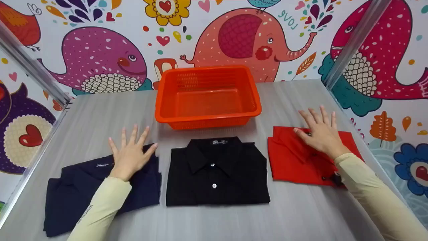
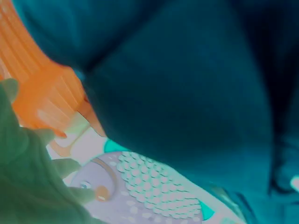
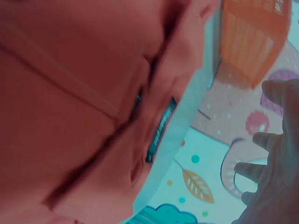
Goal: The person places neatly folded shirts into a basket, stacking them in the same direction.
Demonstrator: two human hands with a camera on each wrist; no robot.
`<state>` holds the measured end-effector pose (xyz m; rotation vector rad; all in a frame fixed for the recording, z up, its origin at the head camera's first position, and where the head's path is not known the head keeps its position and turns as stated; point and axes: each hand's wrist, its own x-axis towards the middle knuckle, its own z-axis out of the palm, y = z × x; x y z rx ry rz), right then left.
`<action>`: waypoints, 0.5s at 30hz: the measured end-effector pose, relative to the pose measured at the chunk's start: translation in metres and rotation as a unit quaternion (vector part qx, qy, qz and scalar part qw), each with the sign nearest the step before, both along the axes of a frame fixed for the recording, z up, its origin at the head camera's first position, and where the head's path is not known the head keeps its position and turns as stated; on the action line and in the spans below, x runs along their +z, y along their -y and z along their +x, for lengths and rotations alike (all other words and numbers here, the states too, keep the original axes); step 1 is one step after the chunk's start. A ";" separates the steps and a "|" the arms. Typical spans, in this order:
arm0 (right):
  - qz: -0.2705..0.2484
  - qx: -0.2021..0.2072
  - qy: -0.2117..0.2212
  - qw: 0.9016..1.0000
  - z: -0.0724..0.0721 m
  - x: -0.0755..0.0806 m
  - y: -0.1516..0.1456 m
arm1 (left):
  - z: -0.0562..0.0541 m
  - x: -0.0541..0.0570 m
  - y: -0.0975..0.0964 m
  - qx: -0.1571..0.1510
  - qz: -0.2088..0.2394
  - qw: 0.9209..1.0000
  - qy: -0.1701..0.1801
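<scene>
Three folded shirts lie in a row on a pale wood-grain table. With fingers spread, my left hand [image 1: 130,159] is over the right part of the navy shirt [image 1: 78,184], which sits at a slant on the left. The red shirt [image 1: 287,160] on the right has my right hand [image 1: 322,134] above its collar, fingers also spread. Between them is a black collared shirt [image 1: 217,180] with white buttons, untouched by either hand. In the right wrist view a dark label [image 3: 161,130] shows inside the red collar. Neither hand grips anything; whether the palms touch the cloth is unclear.
An orange plastic basket [image 1: 209,117], with nothing inside, stands behind the black shirt. Walls printed with cartoon animals [image 1: 240,40] enclose the back and sides. Metal posts [image 1: 354,43] rise at the table's back corners.
</scene>
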<state>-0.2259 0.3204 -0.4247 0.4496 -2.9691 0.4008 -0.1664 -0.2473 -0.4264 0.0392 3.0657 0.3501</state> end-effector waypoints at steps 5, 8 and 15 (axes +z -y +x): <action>0.007 0.030 -0.004 1.000 0.008 -0.006 0.014 | 0.011 0.000 -0.020 -0.023 -0.023 0.999 0.027; 0.002 0.050 -0.001 0.999 0.014 -0.008 0.025 | 0.016 0.001 -0.034 -0.037 -0.034 0.998 0.025; -0.002 0.116 -0.032 0.993 0.035 -0.012 0.058 | 0.025 -0.004 -0.059 -0.071 -0.057 0.996 0.005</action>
